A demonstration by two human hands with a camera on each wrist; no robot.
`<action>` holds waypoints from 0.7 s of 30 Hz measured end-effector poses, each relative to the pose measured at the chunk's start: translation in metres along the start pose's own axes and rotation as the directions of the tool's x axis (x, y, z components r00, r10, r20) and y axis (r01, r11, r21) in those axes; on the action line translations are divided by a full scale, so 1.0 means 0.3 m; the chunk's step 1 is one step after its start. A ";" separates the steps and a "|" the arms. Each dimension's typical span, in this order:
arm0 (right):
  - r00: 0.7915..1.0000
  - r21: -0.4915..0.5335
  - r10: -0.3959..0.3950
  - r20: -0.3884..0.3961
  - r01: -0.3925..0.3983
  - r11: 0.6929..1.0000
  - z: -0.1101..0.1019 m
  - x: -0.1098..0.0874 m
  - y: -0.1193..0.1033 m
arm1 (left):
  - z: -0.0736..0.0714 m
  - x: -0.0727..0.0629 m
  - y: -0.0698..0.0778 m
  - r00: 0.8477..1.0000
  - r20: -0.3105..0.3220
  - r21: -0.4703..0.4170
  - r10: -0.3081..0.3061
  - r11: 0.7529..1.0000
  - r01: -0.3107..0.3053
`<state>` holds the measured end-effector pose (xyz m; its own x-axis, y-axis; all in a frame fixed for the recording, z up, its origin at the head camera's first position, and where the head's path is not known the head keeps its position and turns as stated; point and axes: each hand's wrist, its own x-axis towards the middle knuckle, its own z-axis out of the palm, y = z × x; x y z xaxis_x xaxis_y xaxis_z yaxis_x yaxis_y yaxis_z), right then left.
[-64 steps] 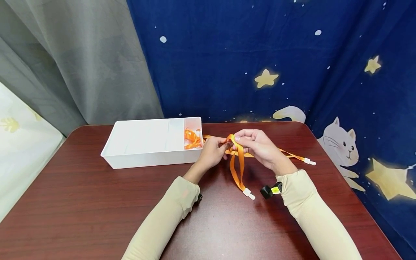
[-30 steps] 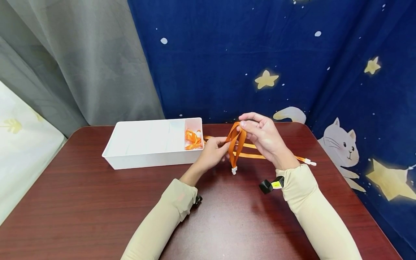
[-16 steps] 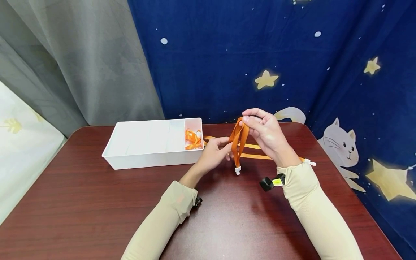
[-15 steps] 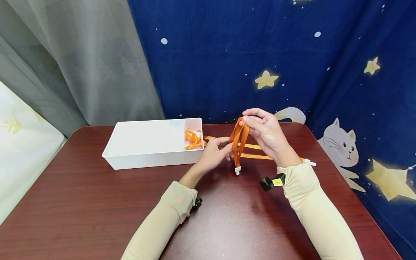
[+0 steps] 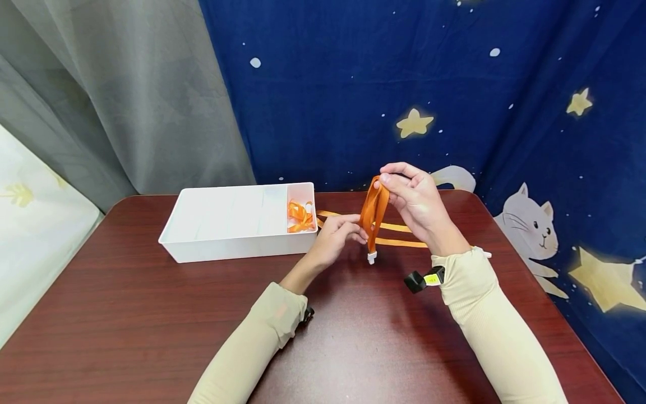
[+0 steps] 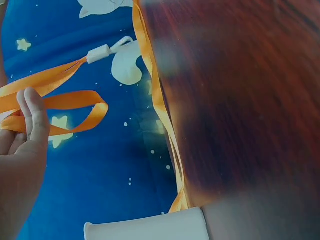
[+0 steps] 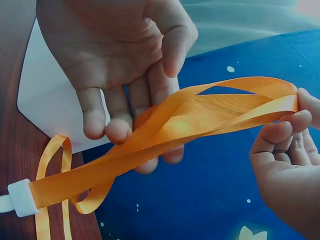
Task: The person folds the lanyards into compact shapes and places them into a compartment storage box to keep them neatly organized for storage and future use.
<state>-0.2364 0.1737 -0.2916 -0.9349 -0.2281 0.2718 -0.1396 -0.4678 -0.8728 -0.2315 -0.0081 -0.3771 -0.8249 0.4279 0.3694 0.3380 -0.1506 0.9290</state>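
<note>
An orange lanyard [image 5: 374, 207], gathered into loops, hangs upright above the table with its white plastic clip [image 5: 372, 257] at the bottom. My right hand [image 5: 419, 202] pinches the top of the loops between thumb and fingers. Lower down, my left hand [image 5: 334, 238] has its fingertips at the loops. In the right wrist view the left hand's fingers [image 7: 117, 112] are loosely extended behind the strap, the thumb standing apart from it. Behind both hands a second orange lanyard [image 5: 398, 243] stretches along the table, its clip end partly hidden by my right wrist.
Left of the hands stands a long white box [image 5: 222, 247]; several folded orange lanyards [image 5: 301, 216] lie in its right-hand compartment. The brown table [image 5: 151, 314] ends at the back against a grey curtain [image 5: 126, 112] and a blue starry one [image 5: 328, 101].
My right hand has risen, lifting the lanyard's loops and its dangling clip off to an upright hang. The left hand's grip on the strap has loosened, its thumb now away from it.
</note>
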 end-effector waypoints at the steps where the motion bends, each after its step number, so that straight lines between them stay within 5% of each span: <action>1: 1.000 0.000 0.000 -0.002 0.000 1.000 0.002 0.000 0.000 | 0.001 -0.001 0.000 1.000 0.003 0.023 0.005 1.000 -0.005; 10: 1.000 -0.025 0.000 -0.003 0.000 1.000 0.023 0.003 0.005 | 0.031 0.001 -0.008 0.998 -0.057 0.283 0.009 0.959 0.007; 15: 1.000 -0.052 0.009 -0.003 -0.009 0.999 0.033 0.003 0.008 | 0.039 0.007 -0.017 0.992 -0.114 0.332 0.061 0.943 -0.020; 21: 1.000 -0.078 0.008 -0.005 -0.008 0.997 0.040 0.002 0.008 | 0.040 0.014 -0.023 0.991 -0.081 0.348 0.104 0.935 -0.069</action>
<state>-0.2335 0.1622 -0.2887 -0.9378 -0.2271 0.2627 -0.1568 -0.3982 -0.9038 -0.2319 0.0054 -0.3823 -0.8195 0.3358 0.4644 0.5309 0.1395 0.8359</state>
